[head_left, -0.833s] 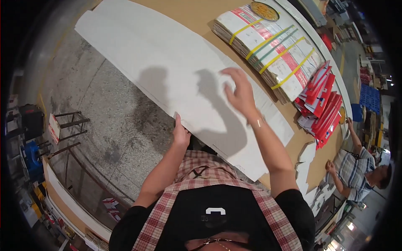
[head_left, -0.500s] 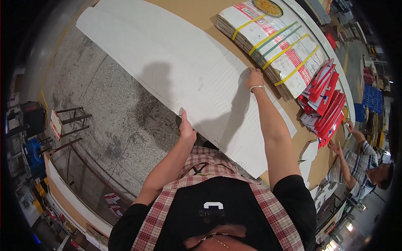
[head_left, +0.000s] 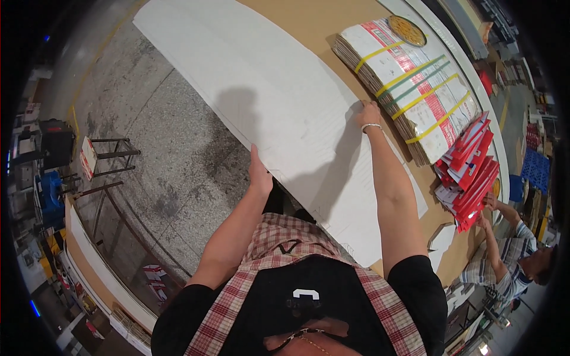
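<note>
A large white sheet (head_left: 279, 101) of flat board lies on the brown counter (head_left: 309, 24), running from the upper left down toward the person's body. Its surface is plain and matt white, unprinted as far as can be seen, with faint straight crease lines near the lower end. The long left edge overhangs the counter above the grey concrete floor (head_left: 160, 160). Shadows of the arms fall across the middle of the sheet.

The left hand (head_left: 259, 173) is at the overhanging left edge of the sheet, fingers extended upward along the edge with the palm against it; whether the fingers wrap beneath cannot be told. The right hand (head_left: 368, 113), wearing a thin bracelet at the wrist, rests at the far right edge of the sheet, fingers curled down on that edge in a grasp.

Just beside the right hand stands a thick stack of flattened printed cartons (head_left: 409, 83), bound with yellow and green straps. A round yellow disc (head_left: 406, 29) lies at the stack's far end. Near the stack's lower end sits a pile of red and white flat packs (head_left: 469, 172). Another person in a striped shirt (head_left: 504, 267) works at the lower right, hands by the red packs.
</note>
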Demonstrator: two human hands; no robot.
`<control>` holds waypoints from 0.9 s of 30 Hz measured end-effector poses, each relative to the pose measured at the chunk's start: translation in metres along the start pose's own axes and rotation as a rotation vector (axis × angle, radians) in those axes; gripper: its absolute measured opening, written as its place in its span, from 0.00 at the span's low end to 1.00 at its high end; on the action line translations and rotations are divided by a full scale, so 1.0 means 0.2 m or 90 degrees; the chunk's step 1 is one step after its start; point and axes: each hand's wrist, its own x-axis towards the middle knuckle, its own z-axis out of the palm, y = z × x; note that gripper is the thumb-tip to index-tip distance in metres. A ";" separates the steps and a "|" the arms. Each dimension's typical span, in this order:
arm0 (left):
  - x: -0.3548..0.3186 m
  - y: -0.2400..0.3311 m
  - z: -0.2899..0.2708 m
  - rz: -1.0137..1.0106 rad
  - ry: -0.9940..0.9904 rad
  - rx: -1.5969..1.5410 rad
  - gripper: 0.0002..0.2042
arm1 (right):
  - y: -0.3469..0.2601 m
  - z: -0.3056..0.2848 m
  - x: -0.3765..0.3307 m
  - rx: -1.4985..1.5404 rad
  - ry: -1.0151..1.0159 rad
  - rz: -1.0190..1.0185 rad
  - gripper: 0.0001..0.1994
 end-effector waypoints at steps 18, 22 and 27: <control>0.24 0.19 -0.08 0.066 0.053 -0.016 0.32 | -0.39 0.10 0.27 0.039 0.032 -0.033 0.27; 0.20 0.14 -0.12 0.064 -0.025 0.024 0.34 | -0.22 0.09 0.22 0.139 0.151 -0.079 0.27; -0.06 -0.06 -0.14 -0.182 0.084 0.099 0.46 | 0.18 0.09 -0.22 0.003 0.116 0.044 0.26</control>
